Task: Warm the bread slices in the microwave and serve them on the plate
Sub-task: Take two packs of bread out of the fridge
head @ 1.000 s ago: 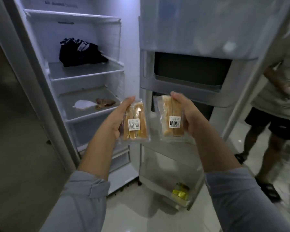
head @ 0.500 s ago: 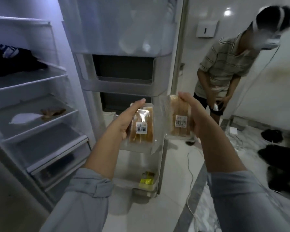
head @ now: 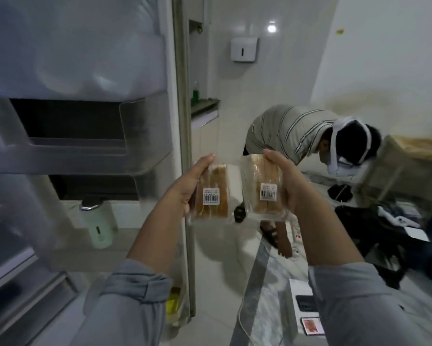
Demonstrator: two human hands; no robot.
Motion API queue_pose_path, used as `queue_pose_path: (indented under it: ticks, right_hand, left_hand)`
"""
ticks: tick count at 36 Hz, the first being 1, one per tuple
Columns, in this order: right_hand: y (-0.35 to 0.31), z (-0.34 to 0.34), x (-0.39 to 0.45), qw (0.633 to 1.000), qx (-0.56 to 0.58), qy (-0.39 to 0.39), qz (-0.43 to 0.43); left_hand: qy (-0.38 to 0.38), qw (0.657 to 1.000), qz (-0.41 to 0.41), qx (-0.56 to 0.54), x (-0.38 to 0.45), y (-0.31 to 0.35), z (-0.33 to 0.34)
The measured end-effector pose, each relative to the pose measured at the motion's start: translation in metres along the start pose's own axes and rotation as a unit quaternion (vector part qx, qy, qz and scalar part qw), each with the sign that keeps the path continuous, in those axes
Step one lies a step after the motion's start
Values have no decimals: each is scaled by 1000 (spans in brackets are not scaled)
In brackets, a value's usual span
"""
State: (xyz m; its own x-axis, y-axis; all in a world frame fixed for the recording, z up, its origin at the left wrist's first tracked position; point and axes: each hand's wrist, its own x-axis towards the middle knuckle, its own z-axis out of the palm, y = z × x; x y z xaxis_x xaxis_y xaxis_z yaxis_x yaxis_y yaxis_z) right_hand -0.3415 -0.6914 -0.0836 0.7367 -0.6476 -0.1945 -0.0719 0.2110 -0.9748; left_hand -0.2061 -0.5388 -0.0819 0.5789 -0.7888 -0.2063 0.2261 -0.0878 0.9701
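I hold two clear plastic packs of bread slices upright in front of me, each with a white barcode label. My left hand (head: 185,186) grips the left bread pack (head: 213,193) from its left side. My right hand (head: 288,186) grips the right bread pack (head: 264,188) from its right side. The two packs are side by side, nearly touching. No microwave or plate is in view.
The open fridge door (head: 85,151) with its shelf bins fills the left. A person in a striped shirt (head: 292,131) bends down just beyond the packs. Dark bags and cables (head: 367,228) litter the floor at right; a wooden table (head: 414,148) stands at far right. A counter edge (head: 203,106) shows behind the door.
The view has swung right, away from the fridge shelves toward the room. Both hands keep the bread packs held up in front. The other person has bent down toward the floor.
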Motion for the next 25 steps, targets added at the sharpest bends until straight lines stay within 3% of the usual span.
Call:
queue_pose_path:
  ticks: [12,25]
  right_hand:
    - [2,-31,106,999,10,41,-11]
    - [-14,-43,198,999,13,31,-10]
  left_hand:
    - [-26,999,18,26,125,12,16]
    - [-51,999,16,12,226,29,18]
